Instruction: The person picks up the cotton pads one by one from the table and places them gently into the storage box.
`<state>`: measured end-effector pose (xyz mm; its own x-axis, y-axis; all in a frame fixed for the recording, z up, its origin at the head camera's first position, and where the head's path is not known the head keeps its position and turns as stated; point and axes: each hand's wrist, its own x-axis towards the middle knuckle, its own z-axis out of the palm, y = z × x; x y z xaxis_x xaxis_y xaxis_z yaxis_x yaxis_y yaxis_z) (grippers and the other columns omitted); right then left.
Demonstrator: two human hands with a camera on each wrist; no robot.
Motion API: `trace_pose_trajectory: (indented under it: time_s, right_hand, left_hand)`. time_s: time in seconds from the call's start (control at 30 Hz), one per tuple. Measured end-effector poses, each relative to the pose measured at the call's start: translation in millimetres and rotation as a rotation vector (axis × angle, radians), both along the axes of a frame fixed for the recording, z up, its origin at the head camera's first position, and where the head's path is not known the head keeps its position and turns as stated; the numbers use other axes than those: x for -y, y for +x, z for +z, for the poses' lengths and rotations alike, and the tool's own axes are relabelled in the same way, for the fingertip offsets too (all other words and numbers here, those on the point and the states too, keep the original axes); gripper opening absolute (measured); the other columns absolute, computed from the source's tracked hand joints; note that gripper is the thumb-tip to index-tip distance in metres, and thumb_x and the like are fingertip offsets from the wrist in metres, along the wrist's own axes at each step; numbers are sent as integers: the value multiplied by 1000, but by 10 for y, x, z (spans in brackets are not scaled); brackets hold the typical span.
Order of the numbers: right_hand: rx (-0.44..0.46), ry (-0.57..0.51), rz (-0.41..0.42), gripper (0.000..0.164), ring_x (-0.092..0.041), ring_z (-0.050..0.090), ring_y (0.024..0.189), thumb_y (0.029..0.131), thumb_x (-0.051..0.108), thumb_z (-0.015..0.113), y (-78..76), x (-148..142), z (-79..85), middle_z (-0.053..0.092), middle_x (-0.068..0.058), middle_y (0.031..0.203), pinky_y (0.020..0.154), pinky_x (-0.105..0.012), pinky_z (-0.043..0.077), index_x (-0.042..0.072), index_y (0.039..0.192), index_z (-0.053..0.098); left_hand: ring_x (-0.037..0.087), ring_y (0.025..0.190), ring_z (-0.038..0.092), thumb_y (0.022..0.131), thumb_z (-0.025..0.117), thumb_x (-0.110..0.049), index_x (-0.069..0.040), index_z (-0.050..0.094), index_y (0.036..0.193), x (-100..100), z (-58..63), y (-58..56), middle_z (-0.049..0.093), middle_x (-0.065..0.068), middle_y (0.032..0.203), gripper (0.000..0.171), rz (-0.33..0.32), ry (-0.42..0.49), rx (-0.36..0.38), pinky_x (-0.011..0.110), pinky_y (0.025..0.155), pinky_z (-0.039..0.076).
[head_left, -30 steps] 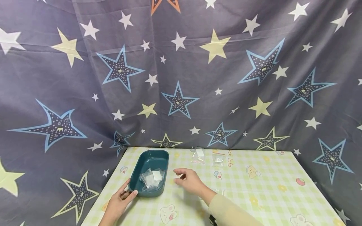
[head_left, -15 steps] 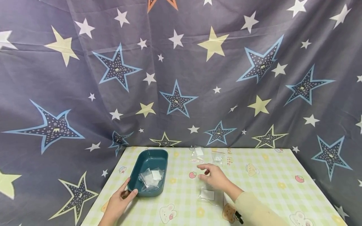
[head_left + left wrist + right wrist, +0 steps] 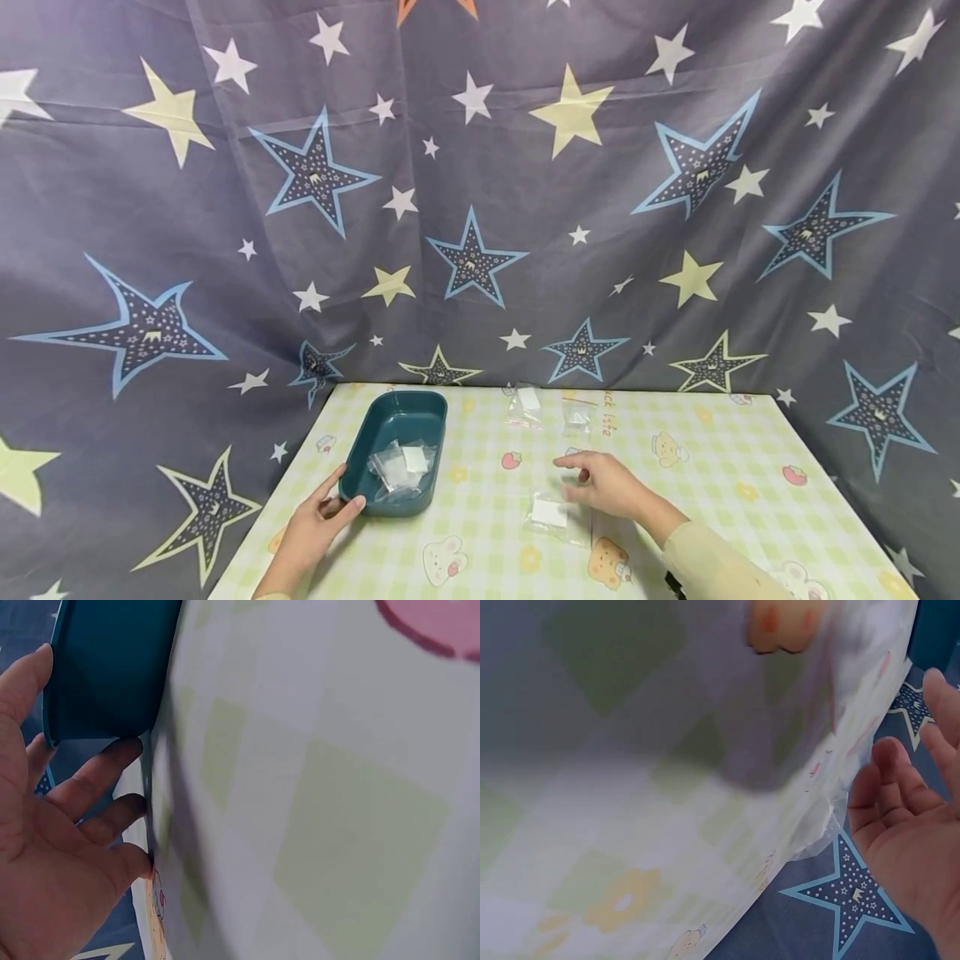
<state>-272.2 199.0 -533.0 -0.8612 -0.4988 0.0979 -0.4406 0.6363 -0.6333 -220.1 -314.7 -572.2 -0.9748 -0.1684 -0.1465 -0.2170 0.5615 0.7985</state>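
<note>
A dark teal plastic box [image 3: 431, 492] with rounded corners stands at the table's left. Several small clear plastic bags with white labels [image 3: 401, 471] lie inside it. My left hand [image 3: 309, 529] holds the box's near left corner; in the left wrist view the thumb and fingers of that hand [image 3: 56, 825] are spread about the teal wall. My right hand [image 3: 611, 483] holds nothing and hovers with relaxed fingers just above and right of a clear bag with a white label [image 3: 550, 513]. In the right wrist view, gaps show between the loosely bent fingers [image 3: 915, 787].
Two more clear bags lie toward the table's back edge: a labelled bag [image 3: 527, 405] and, right of it, a red-striped bag [image 3: 577, 417]. A green checked cloth with cartoon prints covers the table [image 3: 720, 517]. Behind it hangs a grey star-patterned curtain [image 3: 510, 192].
My right hand has moved from beside the box rightward over the table to the nearest bag, uncovering that bag. My left hand has stayed at the box's corner.
</note>
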Motion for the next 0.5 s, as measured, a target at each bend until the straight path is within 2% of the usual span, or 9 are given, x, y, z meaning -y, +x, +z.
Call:
trace_pose_trajectory:
  time_s: [0.13, 0.17, 0.27, 0.37, 0.43, 0.5]
  right_hand:
    - [44, 31, 46, 52, -13, 56, 79, 91, 23, 87, 33, -26, -30, 75, -10, 107, 68, -25, 45, 5, 137, 72]
    - [39, 45, 48, 53, -17, 61, 83, 89, 24, 89, 44, -28, -35, 75, -9, 107, 70, -25, 47, 6, 136, 74]
    - [-2, 106, 34, 54, -28, 71, 103, 83, 27, 92, 72, -21, -67, 78, -4, 111, 82, -32, 55, 10, 132, 77]
    - [-42, 180, 2, 53, -33, 72, 117, 80, 27, 95, 96, -3, -98, 79, 0, 114, 93, -43, 60, 15, 129, 79]
    - [-55, 226, -14, 52, -35, 72, 120, 79, 26, 95, 109, 12, -113, 79, -1, 115, 97, -50, 59, 16, 128, 79]
    - [-61, 259, -27, 51, -34, 72, 120, 79, 25, 95, 115, 24, -130, 78, -4, 123, 99, -53, 59, 17, 127, 79]
  left_hand:
    - [36, 131, 67, 95, 76, -60, -27, 31, 171, 11, 37, -20, 66, 26, 146, 94, -10, -2, -3, 34, 87, 57]
    - [36, 132, 67, 95, 76, -60, -28, 31, 171, 12, 41, -23, 65, 26, 146, 94, -12, -5, -2, 34, 87, 57]
    - [42, 137, 63, 96, 75, -61, -28, 31, 171, 6, 51, -15, 61, 29, 149, 93, -13, -6, 3, 42, 94, 61]
    - [46, 145, 55, 96, 74, -61, -27, 31, 171, -4, 49, -3, 55, 32, 153, 93, -8, 1, 9, 50, 104, 60]
    - [47, 147, 52, 96, 74, -60, -27, 31, 171, -12, 46, 6, 52, 34, 155, 93, -5, 18, 14, 51, 105, 59]
    - [47, 148, 50, 96, 75, -59, -26, 31, 171, -18, 39, 9, 51, 34, 155, 93, 0, 34, 15, 50, 106, 59]
